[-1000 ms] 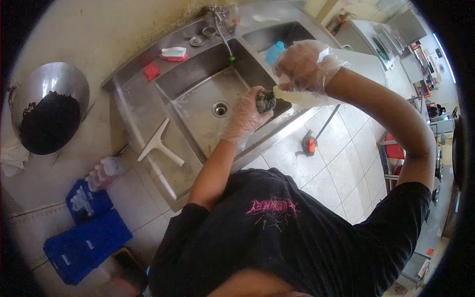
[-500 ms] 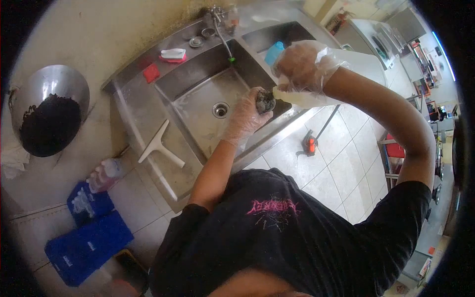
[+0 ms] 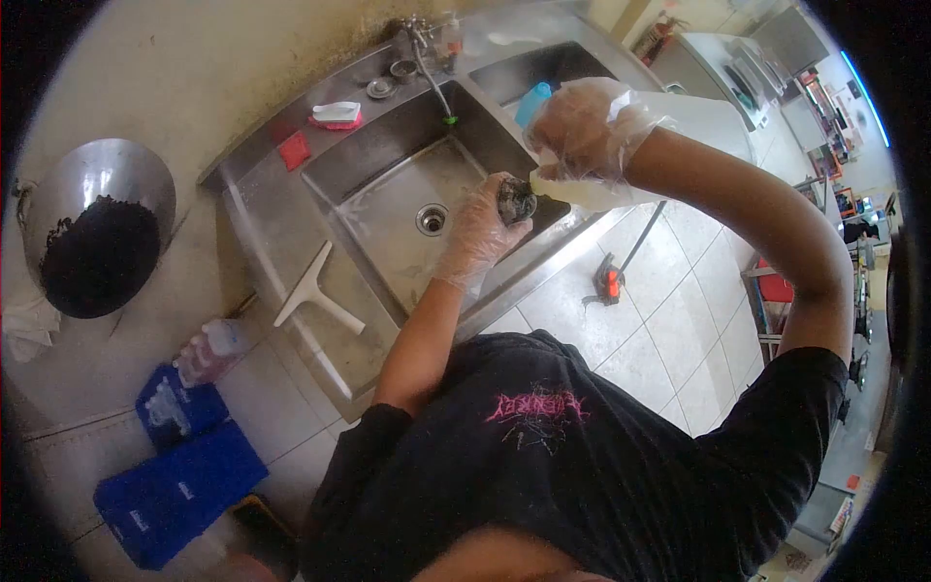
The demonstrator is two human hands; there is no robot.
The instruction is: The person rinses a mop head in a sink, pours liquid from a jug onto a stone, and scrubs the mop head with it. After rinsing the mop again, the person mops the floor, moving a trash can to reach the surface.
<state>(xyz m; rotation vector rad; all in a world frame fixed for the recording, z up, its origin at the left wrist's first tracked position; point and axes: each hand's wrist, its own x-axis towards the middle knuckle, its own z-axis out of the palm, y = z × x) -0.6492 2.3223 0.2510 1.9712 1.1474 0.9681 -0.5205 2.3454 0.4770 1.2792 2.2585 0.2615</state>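
Observation:
Above the front edge of the large sink basin [image 3: 388, 223], my left hand [image 3: 475, 238], in a clear plastic glove, is closed around a dark grey scouring pad [image 3: 517, 200]. My right hand [image 3: 579, 126], gloved the same way, grips a large whitish jug [image 3: 698, 121]. The jug lies tilted almost on its side, its pale yellowish mouth close against the pad. Whether liquid is flowing out cannot be made out. My right hand and forearm hide much of the jug.
A white squeegee [image 3: 318, 291] lies on the left drainboard. Along the back ledge are a red sponge [image 3: 294, 150], a white-and-pink brush [image 3: 336, 115] and the faucet [image 3: 417, 39]. A light blue object [image 3: 533, 103] is by the second basin. A wok [image 3: 102, 228] hangs left.
The jug and my right hand have shifted slightly left, toward the pad. My left hand keeps its grip, and the view has tilted a little.

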